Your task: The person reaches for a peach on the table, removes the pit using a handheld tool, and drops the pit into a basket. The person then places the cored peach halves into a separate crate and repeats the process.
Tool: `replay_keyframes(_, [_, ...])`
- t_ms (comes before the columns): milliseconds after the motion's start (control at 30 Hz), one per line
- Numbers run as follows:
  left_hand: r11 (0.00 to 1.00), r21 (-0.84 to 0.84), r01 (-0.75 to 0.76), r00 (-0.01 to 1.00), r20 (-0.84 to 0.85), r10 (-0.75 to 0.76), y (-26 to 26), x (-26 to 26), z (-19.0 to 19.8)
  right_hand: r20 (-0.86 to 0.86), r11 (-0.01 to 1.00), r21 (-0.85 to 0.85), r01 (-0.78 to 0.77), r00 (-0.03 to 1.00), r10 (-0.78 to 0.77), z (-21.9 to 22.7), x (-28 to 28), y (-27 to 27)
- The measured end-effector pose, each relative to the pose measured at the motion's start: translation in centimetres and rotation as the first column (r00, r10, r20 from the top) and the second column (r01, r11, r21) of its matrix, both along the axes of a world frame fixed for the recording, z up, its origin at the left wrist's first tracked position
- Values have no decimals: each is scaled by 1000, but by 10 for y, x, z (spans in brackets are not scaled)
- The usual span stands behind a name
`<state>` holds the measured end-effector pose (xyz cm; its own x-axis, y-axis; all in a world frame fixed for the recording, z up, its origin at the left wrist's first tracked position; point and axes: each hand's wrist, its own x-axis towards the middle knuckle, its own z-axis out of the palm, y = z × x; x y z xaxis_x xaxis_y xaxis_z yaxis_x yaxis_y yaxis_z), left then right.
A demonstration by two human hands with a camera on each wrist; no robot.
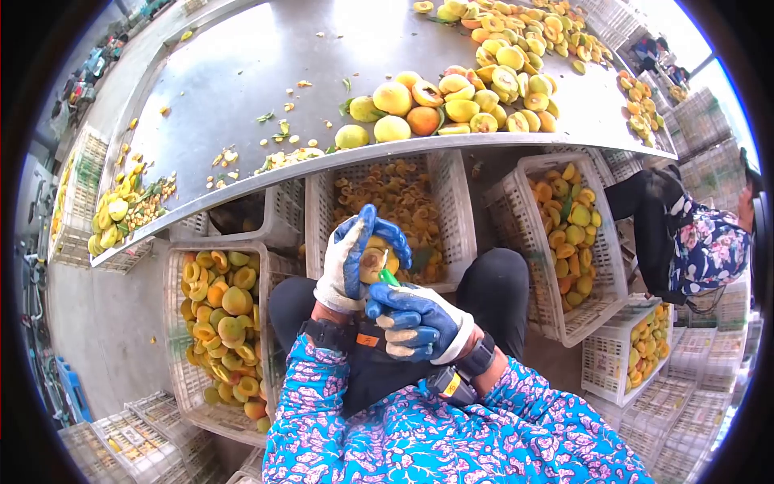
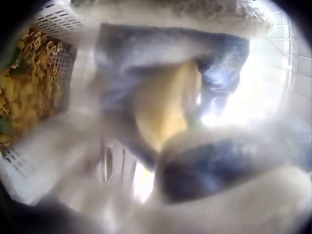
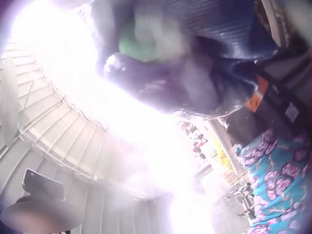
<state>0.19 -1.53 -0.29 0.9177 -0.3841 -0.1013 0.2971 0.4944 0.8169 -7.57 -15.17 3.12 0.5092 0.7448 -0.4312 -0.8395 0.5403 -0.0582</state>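
Note:
My left hand (image 1: 355,256), in a blue and white coated glove, grips a cut yellow peach (image 1: 371,264) over the lap, its brownish centre facing up. In the left wrist view the same peach (image 2: 163,107) appears blurred between the gloved fingers. Beside it my right hand (image 1: 419,321), gloved alike, curls round the green handle (image 1: 389,277) of a small tool, whose thin pale tip lies against the peach. The right wrist view shows the green handle (image 3: 139,44) blurred among the fingers. Most of the handle is hidden in the grip.
A metal table (image 1: 306,105) carries whole and halved peaches (image 1: 484,93) and scraps. Under its edge stands a crate (image 1: 459,218) of peach pieces. Crates of halves stand left (image 1: 173,323) and right (image 1: 601,298) of the knees. Another person (image 1: 709,246) sits at the right.

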Motion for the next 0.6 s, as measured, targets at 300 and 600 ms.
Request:
replay_keyframes(300, [998,-43,-37,992,-126,31,3,3,0,286,904,-424,-60,938,196,0,8,2])
replay_keyframes(600, [990,83,118,976,-196,-100,-8,0,-6,107,961,-114,-250,959,262,-13,9,-33])
